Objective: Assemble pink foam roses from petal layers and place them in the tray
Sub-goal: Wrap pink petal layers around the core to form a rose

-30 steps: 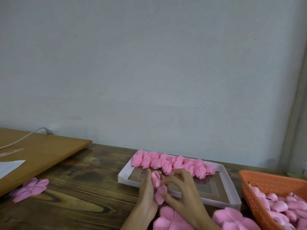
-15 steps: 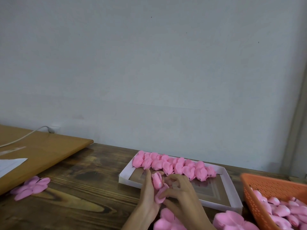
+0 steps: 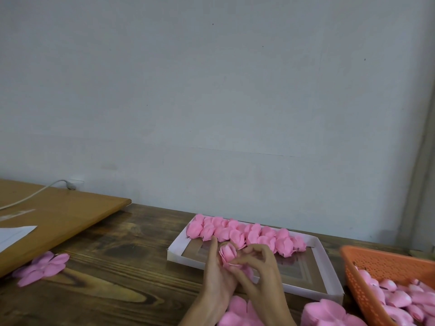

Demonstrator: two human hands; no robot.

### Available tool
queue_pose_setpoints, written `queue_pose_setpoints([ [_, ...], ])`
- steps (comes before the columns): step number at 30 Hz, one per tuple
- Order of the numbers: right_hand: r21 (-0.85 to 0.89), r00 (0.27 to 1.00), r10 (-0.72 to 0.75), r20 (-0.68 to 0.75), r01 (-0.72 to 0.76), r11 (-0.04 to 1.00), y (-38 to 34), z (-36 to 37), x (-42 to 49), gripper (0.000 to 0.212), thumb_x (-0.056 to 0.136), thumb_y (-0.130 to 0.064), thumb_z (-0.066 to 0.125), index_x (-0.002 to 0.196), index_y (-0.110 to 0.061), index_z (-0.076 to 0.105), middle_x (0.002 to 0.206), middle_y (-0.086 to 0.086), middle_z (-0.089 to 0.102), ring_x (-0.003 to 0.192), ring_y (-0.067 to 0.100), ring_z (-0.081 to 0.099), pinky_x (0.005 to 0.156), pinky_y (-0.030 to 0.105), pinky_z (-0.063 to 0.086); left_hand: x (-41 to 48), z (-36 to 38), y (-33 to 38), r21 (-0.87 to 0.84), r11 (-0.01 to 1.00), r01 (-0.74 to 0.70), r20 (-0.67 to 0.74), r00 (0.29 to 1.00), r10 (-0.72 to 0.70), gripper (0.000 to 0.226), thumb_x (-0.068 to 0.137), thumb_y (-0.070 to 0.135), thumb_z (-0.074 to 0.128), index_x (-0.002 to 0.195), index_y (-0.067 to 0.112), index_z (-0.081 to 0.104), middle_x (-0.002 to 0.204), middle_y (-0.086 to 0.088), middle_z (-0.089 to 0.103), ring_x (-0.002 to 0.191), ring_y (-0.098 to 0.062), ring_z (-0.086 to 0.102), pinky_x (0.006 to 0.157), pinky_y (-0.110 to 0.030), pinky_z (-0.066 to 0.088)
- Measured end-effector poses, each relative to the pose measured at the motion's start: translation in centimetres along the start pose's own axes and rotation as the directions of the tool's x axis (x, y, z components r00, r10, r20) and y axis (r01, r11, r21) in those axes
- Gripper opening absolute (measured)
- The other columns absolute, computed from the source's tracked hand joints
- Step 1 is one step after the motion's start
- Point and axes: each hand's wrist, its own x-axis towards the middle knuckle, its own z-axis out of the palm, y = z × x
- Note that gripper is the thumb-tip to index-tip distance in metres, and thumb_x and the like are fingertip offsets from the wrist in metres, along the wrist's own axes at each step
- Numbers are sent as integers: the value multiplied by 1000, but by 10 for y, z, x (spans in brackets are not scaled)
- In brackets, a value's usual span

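A plain grey wall (image 3: 211,90) fills most of what we see, and a dark wooden table (image 3: 117,290) runs along its foot. On the table lies a shallow white tray (image 3: 179,252), its far edge close to the wall and its near edge facing us. A row of finished roses (image 3: 247,234) lines the tray's far side, and the brown floor of the tray shows in its near half.

Over the tray's near left corner we hold a rose (image 3: 227,252) between both hands. Our left hand (image 3: 216,278) grasps it from the left with one finger straight up along its side. Our right hand (image 3: 261,271) pinches an outer petal between thumb and forefinger, with the other fingers curled above the tray floor.

Right of the tray an orange basket (image 3: 376,262) stands just beside its right edge, with pink buds (image 3: 400,297) heaped inside. The basket's rim rises higher than the tray's wall. Nearer us than the tray, flat petal layers (image 3: 329,311) lie at the frame's bottom edge, touching our wrists.

Left of the tray a broad stretch of wood grain shows, running to a lighter board (image 3: 58,220) whose rounded corner overhangs the table. One petal layer (image 3: 44,267) lies by that board's edge, well apart from the tray. On the board are a sheet of paper (image 3: 14,234) and a white cable (image 3: 30,196).
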Motion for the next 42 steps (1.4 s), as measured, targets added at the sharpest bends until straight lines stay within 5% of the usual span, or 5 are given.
queue_pose_setpoints([
  [5, -78, 999, -38, -20, 36, 996, 6, 5, -2, 25, 76, -22, 90, 87, -42, 81, 100, -4, 58, 102, 9, 55, 88, 22, 45, 0, -1, -6, 125, 992, -24, -36, 999, 29, 56, 89, 63, 62, 75, 9, 62, 109, -32, 62, 125, -57, 59, 118, -62, 37],
  [9, -150, 995, -82, -60, 73, 986, 9, 8, -3, 23, 75, -25, 91, 87, -41, 81, 98, -8, 55, 99, 6, 53, 83, 12, 41, -4, 0, -9, 143, 989, -36, -29, 999, 41, 53, 83, 62, 69, 75, 10, 64, 102, -27, 66, 105, -46, 71, 85, -48, 61],
  [17, -165, 986, -78, -147, 54, 985, 6, 2, -3, 45, 70, -35, 86, 105, -54, 64, 102, -19, 52, 98, 2, 56, 74, 6, 43, -14, 2, -8, 307, 946, -103, 76, 994, 83, 55, 84, 58, 76, 92, 4, 67, 82, -21, 67, 68, -29, 68, 60, -34, 56],
  [24, -196, 985, -93, -146, 63, 978, 4, 0, -3, 41, 70, -33, 81, 102, -45, 58, 99, -25, 51, 95, 0, 57, 69, 5, 43, -19, 10, -7, 391, 899, -196, 162, 976, 143, 39, 75, 45, 89, 89, 11, 75, 86, -15, 71, 71, -23, 70, 60, -29, 55],
  [42, -210, 996, 46, -82, -63, 976, -6, -4, -3, 45, 66, -50, 86, 89, -38, 50, 94, -17, 58, 78, 0, 61, 61, 9, 42, -13, 5, -9, 272, 958, -96, -51, 992, 114, 41, 82, 47, 76, 79, 9, 59, 79, -14, 63, 61, -19, 64, 50, -26, 54],
])
